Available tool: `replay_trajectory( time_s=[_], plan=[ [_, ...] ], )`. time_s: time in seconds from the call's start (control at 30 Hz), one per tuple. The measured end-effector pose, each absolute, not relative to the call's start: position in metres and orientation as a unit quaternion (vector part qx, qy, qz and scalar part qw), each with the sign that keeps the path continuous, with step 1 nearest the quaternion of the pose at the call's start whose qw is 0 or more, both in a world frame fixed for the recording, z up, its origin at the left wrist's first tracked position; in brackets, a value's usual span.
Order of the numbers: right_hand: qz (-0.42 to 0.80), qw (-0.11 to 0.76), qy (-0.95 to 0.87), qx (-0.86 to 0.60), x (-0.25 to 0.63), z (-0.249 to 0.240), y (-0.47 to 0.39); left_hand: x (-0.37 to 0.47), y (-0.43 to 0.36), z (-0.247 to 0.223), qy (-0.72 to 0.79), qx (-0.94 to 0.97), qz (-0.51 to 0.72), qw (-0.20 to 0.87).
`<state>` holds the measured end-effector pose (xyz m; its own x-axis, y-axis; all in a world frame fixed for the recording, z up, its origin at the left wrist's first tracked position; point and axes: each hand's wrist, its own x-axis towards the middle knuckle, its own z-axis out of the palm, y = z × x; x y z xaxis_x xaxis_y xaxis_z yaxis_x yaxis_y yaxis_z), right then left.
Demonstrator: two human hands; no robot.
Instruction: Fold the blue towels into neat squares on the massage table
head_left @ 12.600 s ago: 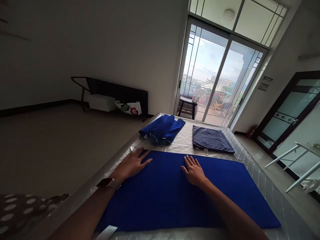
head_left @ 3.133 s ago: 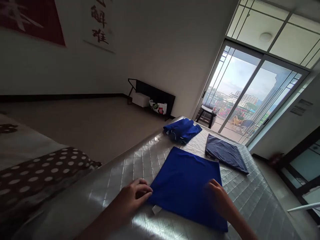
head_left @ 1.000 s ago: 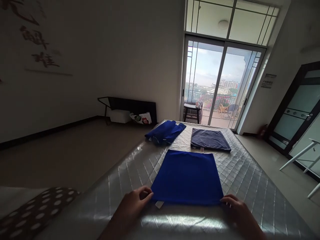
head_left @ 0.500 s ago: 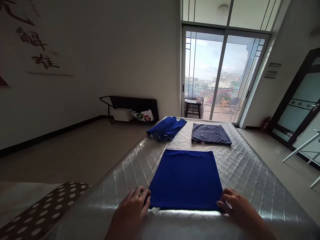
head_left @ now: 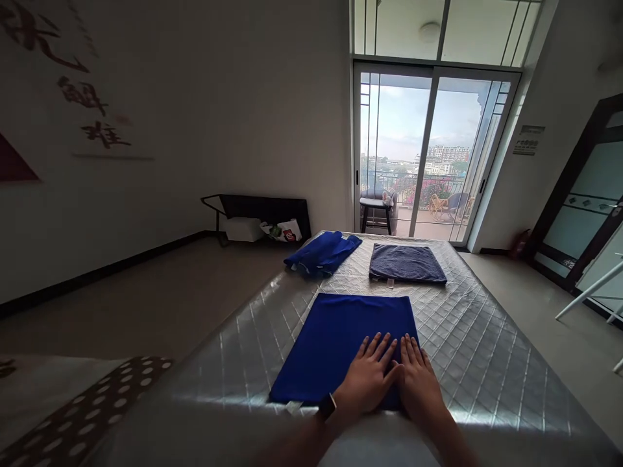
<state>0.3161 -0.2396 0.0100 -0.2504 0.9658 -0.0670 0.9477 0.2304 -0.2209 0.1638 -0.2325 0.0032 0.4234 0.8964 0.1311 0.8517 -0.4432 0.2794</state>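
Note:
A blue cloth (head_left: 321,344), spread in a flat rectangle, lies on the quilted silver mattress (head_left: 233,363). My left hand (head_left: 370,376), with a dark watch at the wrist, rests flat on the cloth's right half, fingers spread. Beside it, my right hand (head_left: 418,376) lies flat near the cloth's right edge, and the thumbs touch or nearly touch. Neither hand grips anything. Farther back are a crumpled pile of blue cloth (head_left: 324,253) on the left and a flat grey-blue cloth (head_left: 407,263) on the right.
A black folded frame (head_left: 263,206) with a white box (head_left: 243,229) stands by the wall. Brown polka-dot fabric (head_left: 107,395) is at lower left, white metal legs (head_left: 588,288) at right, and a glass sliding door (head_left: 394,149) behind.
Both hands have left the near corners of the blue cloth and now lie flat together on its right part. The left hand moved right. The cloth's near left corner reaches farther left.

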Motion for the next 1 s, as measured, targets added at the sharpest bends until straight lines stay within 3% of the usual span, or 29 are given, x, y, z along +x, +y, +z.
replay_trajectory(
  time_s=[0.23,0.47,0.73,1.0],
  plan=[
    [0.14,0.064,-0.76,-0.631,0.311,0.014,-0.24,0.045,-0.251,-0.005,0.693,0.715,0.069,0.061],
    [0.132,0.024,-0.76,-0.636,0.317,0.015,-0.24,-0.009,-0.266,-0.025,0.723,0.683,0.077,0.063],
    [0.092,0.039,-0.776,-0.623,0.301,0.063,-0.158,0.048,-0.215,0.028,0.661,0.737,0.112,0.082],
    [0.065,0.056,-0.772,-0.63,0.296,0.019,-0.112,0.157,-0.132,0.018,0.496,0.855,0.143,0.044]
  ],
)
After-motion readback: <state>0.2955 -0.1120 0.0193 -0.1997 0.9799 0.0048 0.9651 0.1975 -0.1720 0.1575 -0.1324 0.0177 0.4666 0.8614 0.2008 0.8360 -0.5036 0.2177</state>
